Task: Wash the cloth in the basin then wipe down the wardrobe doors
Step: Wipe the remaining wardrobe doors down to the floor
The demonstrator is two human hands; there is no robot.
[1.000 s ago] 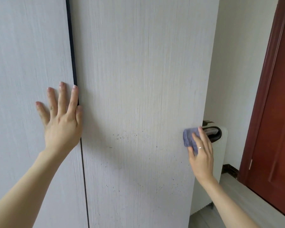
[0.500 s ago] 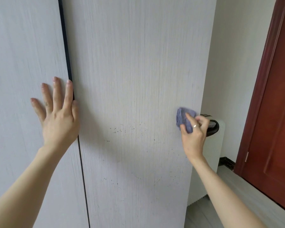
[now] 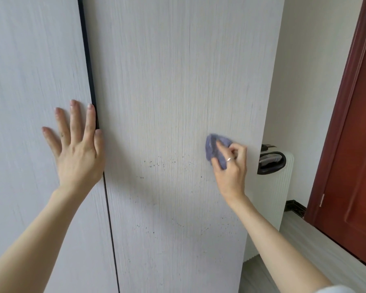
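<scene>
Two pale grey wood-grain wardrobe doors fill the view, the left door [image 3: 30, 81] and the right door [image 3: 178, 70], split by a dark gap. My left hand [image 3: 76, 151] lies flat with spread fingers on the left door, its thumb across the gap. My right hand [image 3: 230, 166] grips a bunched blue-purple cloth [image 3: 215, 148] and presses it against the right door near that door's right edge. Small dark specks dot the right door to the left of the cloth and below it.
A white ribbed appliance [image 3: 277, 187] with a black handle stands on the floor just right of the wardrobe. A dark red room door [image 3: 351, 144] is at the far right. Grey plank flooring [image 3: 304, 261] runs between them.
My right hand has carried the cloth up and leftward, from the door's right edge onto the panel, and its fingers have curled round the cloth. My left hand has stayed flat on the left door.
</scene>
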